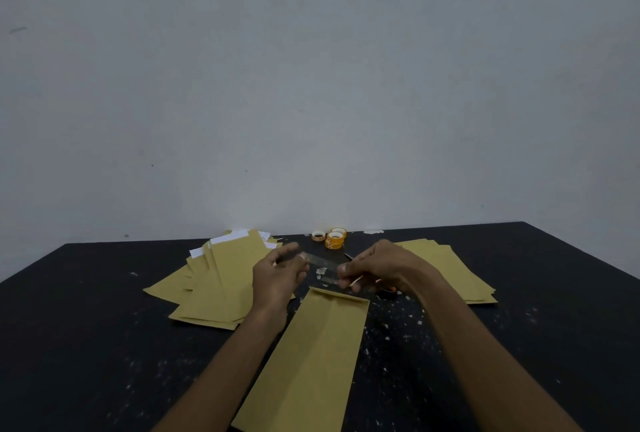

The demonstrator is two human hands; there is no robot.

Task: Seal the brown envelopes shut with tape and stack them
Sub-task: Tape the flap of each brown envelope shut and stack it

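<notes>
Orange print on tape rolls at the far edge of the counter, too small to read. Plain brown envelope flat at centre, folded flap end farthest away. Clear tape strip stretched near that flap, one end pinched in the left grip, the other in the right grip. Loose envelope pile left, stack right.

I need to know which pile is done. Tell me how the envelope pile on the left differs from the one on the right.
The left pile is fanned out loosely, while the right pile is stacked more squarely. The left pile shows white strips at its far ends, while the right pile shows only plain brown. Both are brown envelopes lying flat on the black table.
</notes>
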